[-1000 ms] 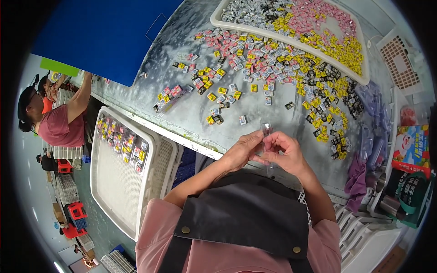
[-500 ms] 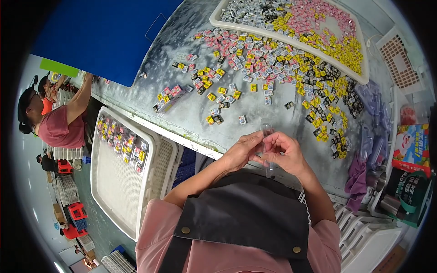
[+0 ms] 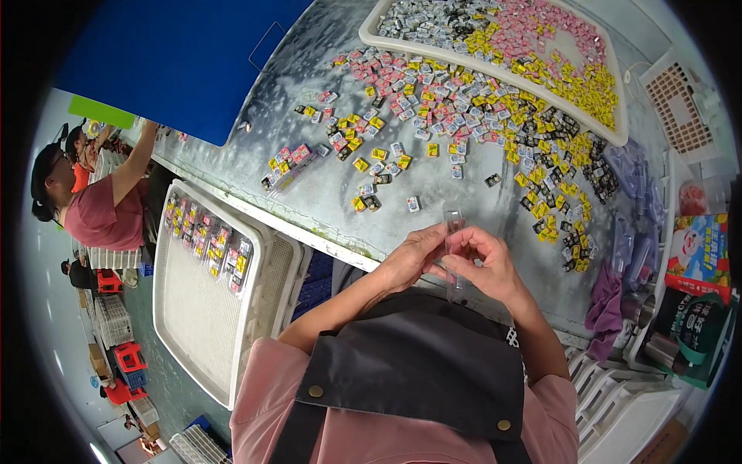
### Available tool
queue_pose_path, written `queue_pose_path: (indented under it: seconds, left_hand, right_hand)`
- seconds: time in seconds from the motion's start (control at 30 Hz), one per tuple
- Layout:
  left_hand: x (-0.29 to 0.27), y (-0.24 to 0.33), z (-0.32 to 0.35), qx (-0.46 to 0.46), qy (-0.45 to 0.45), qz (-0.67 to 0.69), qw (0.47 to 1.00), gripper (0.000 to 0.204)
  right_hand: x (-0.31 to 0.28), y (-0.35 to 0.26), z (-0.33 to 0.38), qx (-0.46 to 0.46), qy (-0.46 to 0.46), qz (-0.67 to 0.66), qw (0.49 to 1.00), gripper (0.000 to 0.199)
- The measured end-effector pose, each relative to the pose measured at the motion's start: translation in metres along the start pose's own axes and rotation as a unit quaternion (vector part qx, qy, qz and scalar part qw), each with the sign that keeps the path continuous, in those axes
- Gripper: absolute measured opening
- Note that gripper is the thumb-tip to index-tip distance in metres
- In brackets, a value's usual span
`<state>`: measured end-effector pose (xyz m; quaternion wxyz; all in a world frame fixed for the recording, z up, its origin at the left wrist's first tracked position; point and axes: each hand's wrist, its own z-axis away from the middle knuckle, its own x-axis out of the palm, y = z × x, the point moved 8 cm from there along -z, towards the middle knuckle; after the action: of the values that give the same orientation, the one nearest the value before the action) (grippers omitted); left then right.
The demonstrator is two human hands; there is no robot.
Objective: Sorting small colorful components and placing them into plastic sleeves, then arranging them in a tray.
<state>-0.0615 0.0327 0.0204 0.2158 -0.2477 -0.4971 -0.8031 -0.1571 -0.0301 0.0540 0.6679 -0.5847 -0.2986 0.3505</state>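
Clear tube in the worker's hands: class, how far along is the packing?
Done: filled tubes lie in a row in the white tray. In hand: both the left hand and right hand hold one clear tube. Left: many loose small packets cover the table.

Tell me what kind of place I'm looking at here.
Probably a small packing or sorting workshop: heaps of small coloured packets cover the grey table, white trays hold sorted ones, and both hands hold a clear narrow tube.

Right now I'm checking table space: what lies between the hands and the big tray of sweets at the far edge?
In the head view, loose sweets scattered on the grey table lie between the hands and the tray.
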Motion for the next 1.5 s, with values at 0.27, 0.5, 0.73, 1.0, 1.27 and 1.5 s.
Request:
queue_pose_path:
  seconds: [0.27,0.5,0.73,1.0,1.27,1.5]
  left_hand:
    - [-0.003,-0.002,0.001,0.000,-0.001,-0.004,1.000,0.063]
    - [0.002,0.002,0.003,0.006,0.009,-0.063,0.998,0.058]
    - [-0.017,0.003,0.000,0.118,0.096,-0.255,0.955,0.044]
    - [-0.105,0.093,0.041,0.228,0.324,-0.235,0.888,0.041]
    - [-0.049,0.085,0.014,0.236,0.244,-0.106,0.935,0.049]
    - [0.046,0.040,-0.020,0.303,0.053,-0.529,0.791,0.036]
  right_hand:
    - [0.001,0.000,0.001,0.009,-0.020,-0.051,0.998,0.022]
    - [-0.005,0.003,0.001,-0.007,0.015,-0.031,0.999,0.010]
    - [0.001,-0.017,0.003,-0.118,0.162,0.269,0.942,0.005]
    - [0.016,-0.019,0.007,-0.229,0.101,0.557,0.792,0.015]
    - [-0.022,-0.003,-0.001,-0.122,0.200,0.085,0.968,0.019]
    - [-0.123,0.017,0.064,0.014,0.309,-0.015,0.951,0.022]
